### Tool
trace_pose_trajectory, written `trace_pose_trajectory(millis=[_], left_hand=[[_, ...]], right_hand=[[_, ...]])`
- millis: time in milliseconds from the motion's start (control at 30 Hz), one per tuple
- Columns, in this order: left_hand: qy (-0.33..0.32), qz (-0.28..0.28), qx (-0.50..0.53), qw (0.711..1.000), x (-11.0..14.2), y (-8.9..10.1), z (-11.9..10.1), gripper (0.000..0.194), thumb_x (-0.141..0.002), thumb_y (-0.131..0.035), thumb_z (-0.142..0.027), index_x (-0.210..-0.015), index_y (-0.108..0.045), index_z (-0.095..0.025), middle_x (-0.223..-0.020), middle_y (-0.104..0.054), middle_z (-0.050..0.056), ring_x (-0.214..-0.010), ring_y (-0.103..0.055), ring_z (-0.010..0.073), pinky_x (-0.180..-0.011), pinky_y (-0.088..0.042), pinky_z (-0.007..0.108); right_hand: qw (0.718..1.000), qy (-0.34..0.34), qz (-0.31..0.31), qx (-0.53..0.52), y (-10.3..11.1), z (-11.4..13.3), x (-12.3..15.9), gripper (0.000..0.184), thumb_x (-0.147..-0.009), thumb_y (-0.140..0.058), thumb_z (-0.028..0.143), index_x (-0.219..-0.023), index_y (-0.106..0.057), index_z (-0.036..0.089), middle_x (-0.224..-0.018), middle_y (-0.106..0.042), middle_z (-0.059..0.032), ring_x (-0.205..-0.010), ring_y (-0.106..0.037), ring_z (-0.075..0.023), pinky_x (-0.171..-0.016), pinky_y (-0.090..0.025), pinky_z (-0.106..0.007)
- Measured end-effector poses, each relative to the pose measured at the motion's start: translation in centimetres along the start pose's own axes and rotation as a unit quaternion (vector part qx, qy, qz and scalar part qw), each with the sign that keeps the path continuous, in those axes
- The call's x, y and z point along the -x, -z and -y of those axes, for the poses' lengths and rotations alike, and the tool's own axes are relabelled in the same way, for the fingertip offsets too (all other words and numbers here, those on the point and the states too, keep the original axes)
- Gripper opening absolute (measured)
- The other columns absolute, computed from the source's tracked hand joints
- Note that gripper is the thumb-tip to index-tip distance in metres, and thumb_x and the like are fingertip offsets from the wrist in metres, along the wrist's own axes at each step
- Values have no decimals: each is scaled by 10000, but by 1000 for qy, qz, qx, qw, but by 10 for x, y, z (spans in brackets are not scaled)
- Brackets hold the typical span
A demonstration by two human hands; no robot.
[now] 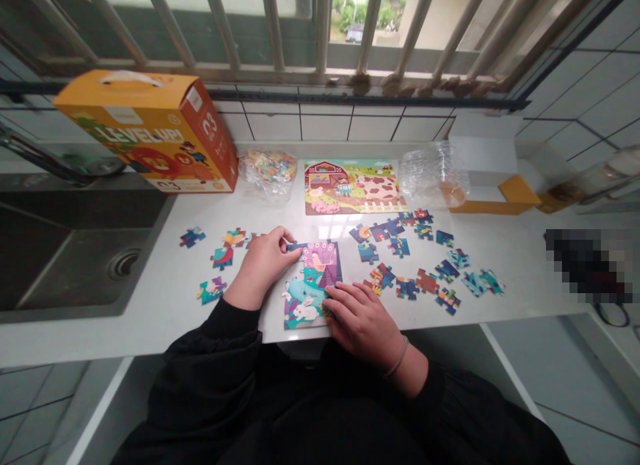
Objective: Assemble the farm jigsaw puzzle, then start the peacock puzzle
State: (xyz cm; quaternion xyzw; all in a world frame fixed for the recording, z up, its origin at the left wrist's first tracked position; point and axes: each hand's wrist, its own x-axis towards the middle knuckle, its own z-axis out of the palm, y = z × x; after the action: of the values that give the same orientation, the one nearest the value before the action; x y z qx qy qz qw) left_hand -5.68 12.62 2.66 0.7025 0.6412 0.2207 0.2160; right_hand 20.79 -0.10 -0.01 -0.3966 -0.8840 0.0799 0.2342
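Observation:
A partly joined jigsaw puzzle (306, 293), with a white rabbit and a bird on it, lies near the counter's front edge. At its upper left corner, my left hand (263, 264) pinches a dark blue puzzle piece (295, 248) between thumb and forefinger; the fingers partly cover it. Across the puzzle's lower right side rests my right hand (364, 318), its fingers stretched out and lying on the edge. Loose puzzle pieces (222, 256) are scattered left of my left hand. More loose pieces (407, 288) lie to the right of the puzzle.
Behind the puzzle lies a farm picture (350, 188). A bag of pieces (270, 166) and an orange box (150, 132) stand at the back left. Crumpled clear plastic (431, 175) sits beside an opened box (493, 197). On the left is a sink (100, 278).

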Motion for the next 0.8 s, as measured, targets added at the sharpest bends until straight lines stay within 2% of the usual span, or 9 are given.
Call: trace_pose_trajectory(millis=[67, 167, 333, 433, 600, 800], left_hand=[[-72, 25, -10, 997, 1, 0, -2, 73, -894, -745, -277, -954, -742, -237, -812, -736, 14, -740, -659, 204, -717, -434, 315], [-151, 70, -38, 985, 5, 1, -7, 129, -954, -659, -247, -976, -785, -237, -976, -805, 59, -850, -711, 228, -789, -482, 332], [-180, 82, -122, 973, 13, 3, -21, 257, -1034, -609, -345, -896, -788, -223, -937, -753, 105, -887, -687, 279, -797, -499, 375], [-185, 70, -151, 968, 22, 1, -28, 242, -1047, -595, -340, -969, -795, -228, -967, -724, 119, -955, -675, 304, -844, -526, 397], [-198, 30, -173, 964, 59, -12, -34, 252, -1057, -571, -284, -1201, -763, -207, -1187, -742, 163, -1106, -688, 351, -975, -571, 499], [-255, -3, -102, 961, 113, -34, -26, 293, -1083, -583, -292, -1343, -706, -239, -1464, -705, 154, -1333, -672, 348, -1131, -561, 545]], right_hand=[[1000, 1, 1, 2, 0, 0, 0, 313, -1040, -682, 275, -1353, -691, 270, -1489, -732, -83, -1386, -651, -294, -1206, -427, -516], [1000, 3, -3, 7, 1, 0, -2, 302, -1044, -674, 274, -1345, -688, 265, -1490, -733, -76, -1382, -653, -290, -1194, -432, -510], [1000, 12, -20, 10, 1, 0, -3, 281, -1044, -672, 282, -1324, -686, 253, -1477, -743, -74, -1369, -661, -290, -1184, -431, -511], [1000, 6, -11, 9, 0, -1, -3, 272, -1052, -670, 293, -1321, -688, 263, -1479, -741, -75, -1376, -658, -282, -1190, -432, -510], [1000, 1, -3, 7, -1, -4, -1, 279, -1055, -670, 301, -1331, -688, 264, -1487, -733, -84, -1400, -644, -280, -1213, -429, -518], [999, 3, -33, -5, 0, -2, 0, 250, -1045, -659, 271, -1289, -708, 251, -1450, -735, -101, -1350, -650, -286, -1189, -481, -506]])
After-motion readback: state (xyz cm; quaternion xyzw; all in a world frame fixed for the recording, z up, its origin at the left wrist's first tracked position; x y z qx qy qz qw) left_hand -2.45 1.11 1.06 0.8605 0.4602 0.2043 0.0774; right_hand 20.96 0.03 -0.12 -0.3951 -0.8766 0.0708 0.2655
